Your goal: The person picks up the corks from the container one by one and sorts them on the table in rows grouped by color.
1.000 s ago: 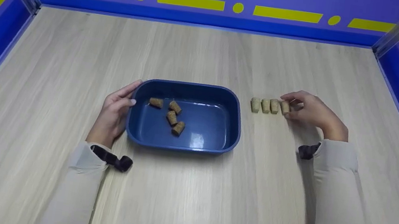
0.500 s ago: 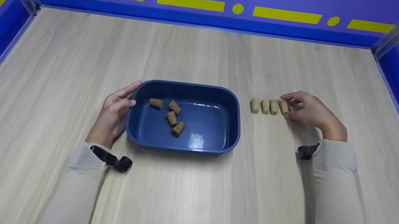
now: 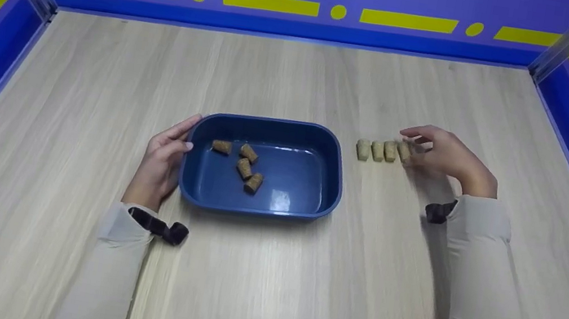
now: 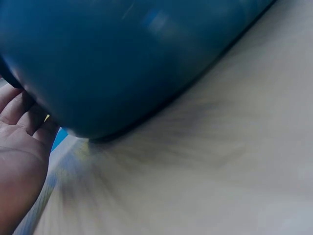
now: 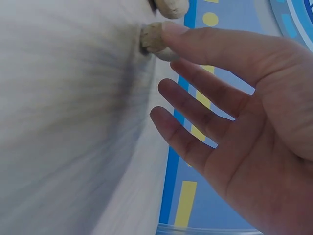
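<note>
In the head view, a dark blue rectangular box point(image 3: 303, 185) stands on the wooden tabletop. Several brown corks point(image 3: 243, 168) lie inside it. My left hand point(image 3: 158, 162) rests along the box's left wall, thumb at the rim and fingers behind; its palm also shows in the left wrist view. To the right of the box, several paler corks point(image 3: 377, 151) stand in a short row. My right hand point(image 3: 450, 158) is at the row's right-end cork point(image 3: 404, 151). Its thumb overlaps that cork in the right wrist view, while the other visible fingers are extended. The index fingertip is hidden there.
Purple-blue walls with yellow stripes point(image 3: 270, 3) enclose the table's back and sides. Each wrist wears a black strap with a small device point(image 3: 174, 233). Bare wooden tabletop point(image 3: 253, 286) spreads in front of the box.
The right-end cork has shifted slightly left, nearer the row. My right hand has risen a little, its index finger now higher above the cork. The left hand and box stay put.
</note>
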### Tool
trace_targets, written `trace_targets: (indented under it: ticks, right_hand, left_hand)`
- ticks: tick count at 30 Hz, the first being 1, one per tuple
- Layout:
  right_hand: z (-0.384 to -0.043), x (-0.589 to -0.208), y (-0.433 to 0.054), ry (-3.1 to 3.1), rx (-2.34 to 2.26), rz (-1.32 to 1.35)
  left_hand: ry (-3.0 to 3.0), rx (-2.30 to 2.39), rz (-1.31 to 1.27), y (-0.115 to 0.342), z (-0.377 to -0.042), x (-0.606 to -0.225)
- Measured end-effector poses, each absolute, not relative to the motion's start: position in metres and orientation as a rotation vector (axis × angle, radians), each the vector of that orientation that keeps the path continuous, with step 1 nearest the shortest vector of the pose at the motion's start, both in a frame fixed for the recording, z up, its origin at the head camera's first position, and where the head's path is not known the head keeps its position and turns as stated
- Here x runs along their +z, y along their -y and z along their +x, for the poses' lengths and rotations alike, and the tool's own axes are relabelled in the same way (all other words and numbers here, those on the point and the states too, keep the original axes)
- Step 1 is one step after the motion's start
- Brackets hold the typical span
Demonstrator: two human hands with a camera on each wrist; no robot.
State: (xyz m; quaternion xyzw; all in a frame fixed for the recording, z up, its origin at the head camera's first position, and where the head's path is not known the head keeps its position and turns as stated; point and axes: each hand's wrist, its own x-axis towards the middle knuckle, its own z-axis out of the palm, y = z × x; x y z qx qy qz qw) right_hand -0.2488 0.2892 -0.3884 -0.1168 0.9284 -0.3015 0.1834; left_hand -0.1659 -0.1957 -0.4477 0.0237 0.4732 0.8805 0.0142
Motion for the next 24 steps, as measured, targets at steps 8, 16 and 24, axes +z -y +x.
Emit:
trace_targets:
  ticks: [8, 16, 24]
  right_hand:
    - [-0.249, -0.373, -0.279, -2.67, -0.873, -0.397]
    - [-0.25, -0.357, -0.264, -2.734, -0.924, -0.524]
    - [-0.25, -0.342, -0.247, -2.754, -0.941, -0.643]
  left_hand:
    - [-1.468, 2.748, 0.08, 0.195, -0.166, -0.448]
    - [-1.472, 2.749, 0.087, 0.193, -0.166, -0.447]
    - [-1.458, 2.741, 0.089, 0.194, -0.165, -0.447]
